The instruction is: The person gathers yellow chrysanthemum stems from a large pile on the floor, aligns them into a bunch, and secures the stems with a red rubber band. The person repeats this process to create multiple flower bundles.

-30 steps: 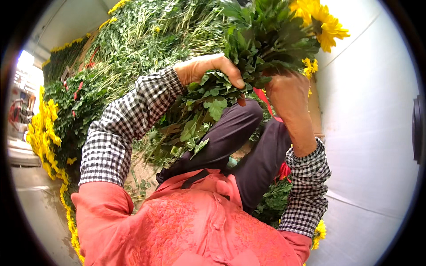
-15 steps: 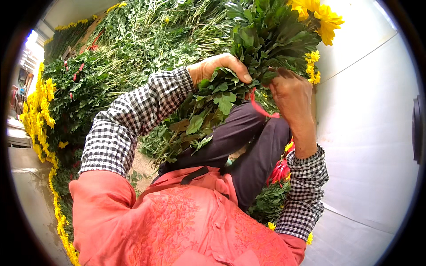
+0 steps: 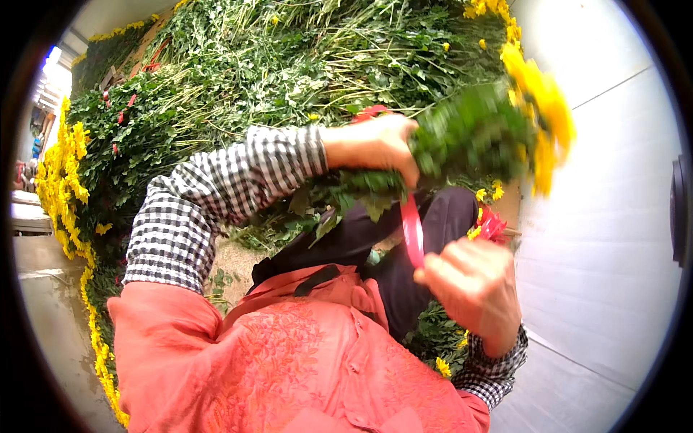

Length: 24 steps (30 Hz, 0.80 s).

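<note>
Above my knees my left hand (image 3: 382,146) is wrapped round the stems of a bunch of yellow chrysanthemums (image 3: 473,136). The bunch lies sideways, its blurred yellow heads to the right and its leafy stem ends over my lap. A red plastic ribbon (image 3: 412,232) runs taut from the stems, just under my left hand, down to my right hand (image 3: 473,283). My right hand is closed on the ribbon's lower end, near my right thigh, and is smeared a little by motion. Whether the ribbon goes fully round the stems is hidden by my left hand.
A thick heap of cut leafy stems (image 3: 289,79) spreads ahead of me. Yellow flower heads (image 3: 63,180) line its left edge. More red ribbon (image 3: 493,225) lies by my right knee, above some yellow-flowered stems (image 3: 437,335). A white wall panel (image 3: 599,216) stands close on the right.
My right hand has moved from beside the stems down toward me, drawing the red ribbon out straight. The bunch has swung lower, its flower heads now facing right.
</note>
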Each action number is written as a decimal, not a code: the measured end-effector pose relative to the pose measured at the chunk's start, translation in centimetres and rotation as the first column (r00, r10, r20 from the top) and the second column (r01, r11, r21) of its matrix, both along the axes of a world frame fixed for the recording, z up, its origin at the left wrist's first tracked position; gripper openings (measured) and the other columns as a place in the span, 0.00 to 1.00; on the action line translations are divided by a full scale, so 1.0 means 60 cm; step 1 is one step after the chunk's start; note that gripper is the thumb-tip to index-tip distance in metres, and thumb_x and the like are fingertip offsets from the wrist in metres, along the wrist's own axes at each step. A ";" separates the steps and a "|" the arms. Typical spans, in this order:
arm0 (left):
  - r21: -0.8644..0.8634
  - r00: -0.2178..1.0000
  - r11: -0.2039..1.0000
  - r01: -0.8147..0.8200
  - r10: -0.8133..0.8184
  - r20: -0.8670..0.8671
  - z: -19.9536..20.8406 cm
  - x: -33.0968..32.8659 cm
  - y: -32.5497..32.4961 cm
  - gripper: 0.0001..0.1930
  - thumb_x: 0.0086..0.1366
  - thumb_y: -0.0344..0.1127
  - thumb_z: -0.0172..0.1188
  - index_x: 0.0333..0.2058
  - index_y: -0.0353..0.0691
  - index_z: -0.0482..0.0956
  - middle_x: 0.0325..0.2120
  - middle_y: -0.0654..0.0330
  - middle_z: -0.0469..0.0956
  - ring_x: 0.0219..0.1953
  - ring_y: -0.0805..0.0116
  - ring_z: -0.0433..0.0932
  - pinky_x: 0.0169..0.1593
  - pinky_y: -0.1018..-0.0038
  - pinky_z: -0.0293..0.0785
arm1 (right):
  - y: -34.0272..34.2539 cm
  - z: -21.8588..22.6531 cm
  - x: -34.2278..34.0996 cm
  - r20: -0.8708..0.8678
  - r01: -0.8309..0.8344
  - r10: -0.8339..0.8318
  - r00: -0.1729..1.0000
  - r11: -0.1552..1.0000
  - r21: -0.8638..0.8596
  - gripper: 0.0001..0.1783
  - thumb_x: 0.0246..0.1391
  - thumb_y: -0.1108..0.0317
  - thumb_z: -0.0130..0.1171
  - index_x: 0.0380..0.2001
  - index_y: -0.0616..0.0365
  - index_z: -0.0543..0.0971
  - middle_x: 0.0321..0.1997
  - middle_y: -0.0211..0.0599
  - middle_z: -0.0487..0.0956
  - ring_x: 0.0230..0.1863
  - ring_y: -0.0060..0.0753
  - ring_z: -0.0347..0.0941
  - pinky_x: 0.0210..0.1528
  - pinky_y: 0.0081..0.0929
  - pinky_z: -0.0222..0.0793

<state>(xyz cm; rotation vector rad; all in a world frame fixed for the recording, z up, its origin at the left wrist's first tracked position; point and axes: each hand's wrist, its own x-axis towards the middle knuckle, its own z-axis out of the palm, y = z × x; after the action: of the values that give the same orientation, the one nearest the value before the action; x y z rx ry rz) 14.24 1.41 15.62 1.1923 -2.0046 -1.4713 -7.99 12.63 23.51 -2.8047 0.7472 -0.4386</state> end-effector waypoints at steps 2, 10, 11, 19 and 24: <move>-0.180 0.995 0.979 0.092 -0.083 0.058 -0.026 -0.036 0.042 0.26 0.36 0.36 0.72 0.37 0.32 0.76 0.29 0.48 0.80 0.31 0.60 0.79 0.37 0.68 0.74 | 0.012 0.017 0.007 0.000 -0.056 0.056 0.998 0.998 -0.010 0.11 0.42 0.63 0.64 0.20 0.53 0.71 0.18 0.27 0.64 0.20 0.26 0.65 0.21 0.27 0.59; -0.257 0.994 0.965 0.047 -0.071 -0.084 -0.138 -0.073 0.109 0.23 0.45 0.42 0.69 0.34 0.33 0.70 0.26 0.48 0.78 0.30 0.50 0.77 0.33 0.63 0.73 | -0.098 -0.192 0.013 0.536 -0.318 -0.415 0.735 0.487 0.814 0.07 0.55 0.71 0.57 0.27 0.63 0.79 0.20 0.27 0.74 0.19 0.15 0.65 0.22 0.17 0.61; -0.262 0.993 0.965 -0.013 -0.017 -0.114 -0.141 -0.075 0.107 0.25 0.44 0.42 0.72 0.34 0.34 0.71 0.27 0.50 0.78 0.30 0.54 0.78 0.33 0.65 0.74 | -0.101 -0.197 0.011 0.501 -0.348 -0.553 0.665 0.365 0.864 0.08 0.57 0.72 0.55 0.26 0.64 0.79 0.20 0.26 0.73 0.20 0.12 0.64 0.22 0.15 0.59; 0.012 0.967 0.998 0.066 -0.062 -0.246 -0.119 -0.032 0.116 0.19 0.69 0.43 0.39 0.49 0.38 0.72 0.34 0.57 0.77 0.36 0.66 0.75 0.43 0.72 0.69 | -0.118 -0.229 0.022 0.491 -0.407 -0.675 0.551 0.297 0.864 0.15 0.61 0.63 0.53 0.25 0.62 0.76 0.16 0.26 0.69 0.15 0.14 0.61 0.18 0.14 0.54; -0.044 0.979 0.999 0.025 -0.033 -0.200 -0.100 -0.032 0.113 0.11 0.66 0.36 0.51 0.36 0.34 0.76 0.22 0.51 0.76 0.27 0.56 0.76 0.30 0.65 0.71 | -0.125 -0.240 0.026 0.456 -0.416 -0.740 0.494 0.259 0.872 0.16 0.62 0.61 0.52 0.25 0.61 0.76 0.14 0.25 0.68 0.14 0.14 0.61 0.17 0.14 0.52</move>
<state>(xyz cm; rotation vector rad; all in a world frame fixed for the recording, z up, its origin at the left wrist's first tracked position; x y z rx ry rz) 12.31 8.19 9.62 0.9603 -1.9136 -1.4919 -6.41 5.14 9.13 -0.9453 0.7032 -0.9184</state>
